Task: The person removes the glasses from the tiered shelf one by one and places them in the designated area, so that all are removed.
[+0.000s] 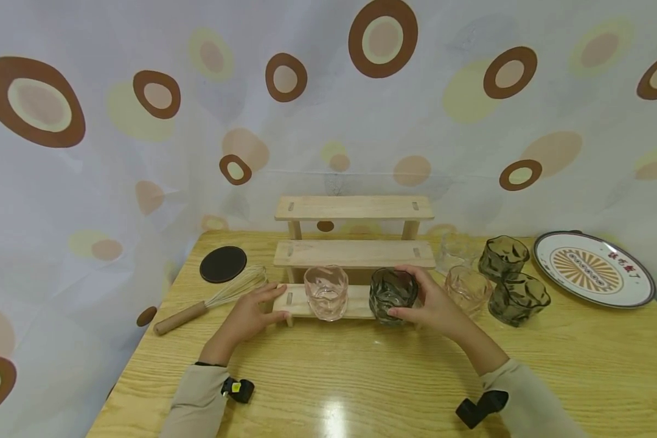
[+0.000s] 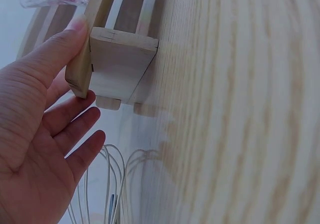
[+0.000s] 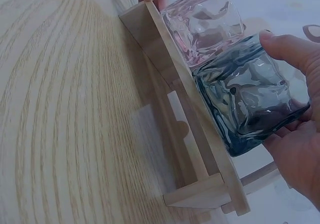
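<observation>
A three-step wooden stand (image 1: 354, 253) stands on the table, its lowest board in front. My left hand (image 1: 250, 313) pinches the left end of that board, thumb (image 2: 76, 24) on one side and fingers on the other. My right hand (image 1: 435, 306) grips a dark smoky glass cup (image 1: 392, 296) by its sides, thumb at the front. In the right wrist view the dark cup (image 3: 252, 96) is right at the top of the lowest board. A clear pink glass cup (image 1: 326, 293) stands upright on the same board, left of the dark one.
Right of the stand are another pink cup (image 1: 467, 289), a clear cup (image 1: 453, 249) and two dark cups (image 1: 504, 257). A patterned plate (image 1: 629, 296) lies at far right. On the left are a whisk (image 1: 182, 318) and a round black disc (image 1: 222, 264). A patterned curtain (image 1: 328, 134) hangs behind.
</observation>
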Available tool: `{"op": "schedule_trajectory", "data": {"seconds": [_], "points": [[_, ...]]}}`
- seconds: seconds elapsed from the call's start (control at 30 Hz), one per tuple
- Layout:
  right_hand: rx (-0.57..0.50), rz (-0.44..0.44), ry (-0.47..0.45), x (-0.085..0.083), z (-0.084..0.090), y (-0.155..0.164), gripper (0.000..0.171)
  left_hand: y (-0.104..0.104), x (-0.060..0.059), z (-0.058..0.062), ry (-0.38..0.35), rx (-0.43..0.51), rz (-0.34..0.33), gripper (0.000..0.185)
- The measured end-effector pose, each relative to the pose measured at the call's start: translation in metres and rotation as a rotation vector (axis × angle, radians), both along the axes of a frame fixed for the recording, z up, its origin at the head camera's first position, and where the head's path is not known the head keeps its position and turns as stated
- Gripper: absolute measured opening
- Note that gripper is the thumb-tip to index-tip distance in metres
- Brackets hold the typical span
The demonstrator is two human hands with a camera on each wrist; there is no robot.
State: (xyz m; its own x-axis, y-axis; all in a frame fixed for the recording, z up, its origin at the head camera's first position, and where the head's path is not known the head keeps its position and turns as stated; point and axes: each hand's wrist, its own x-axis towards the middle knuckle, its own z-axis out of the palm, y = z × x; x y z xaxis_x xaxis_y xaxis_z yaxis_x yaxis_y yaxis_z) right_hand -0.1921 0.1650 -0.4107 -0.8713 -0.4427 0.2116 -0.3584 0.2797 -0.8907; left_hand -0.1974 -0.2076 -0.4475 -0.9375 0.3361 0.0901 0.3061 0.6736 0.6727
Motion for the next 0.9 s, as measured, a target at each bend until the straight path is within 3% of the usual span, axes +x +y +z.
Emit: {"op": "schedule_trajectory", "data": {"seconds": [0.47, 0.67, 0.9], "points": [[0.056, -0.083, 0.022, 0.003, 0.002, 0.014, 0.071, 0.000, 0.000, -0.002, 0.024, -0.005, -0.006, 0.062], [0.010, -0.091, 0.065, 0.009, 0.020, 0.043, 0.070, 0.000, 0.000, -0.002, 0.016, -0.005, 0.000, 0.062], [0.033, -0.186, 0.220, 0.023, 0.043, 0.093, 0.070, 0.000, 0.000, -0.002, 0.023, 0.000, -0.005, 0.062]]}}
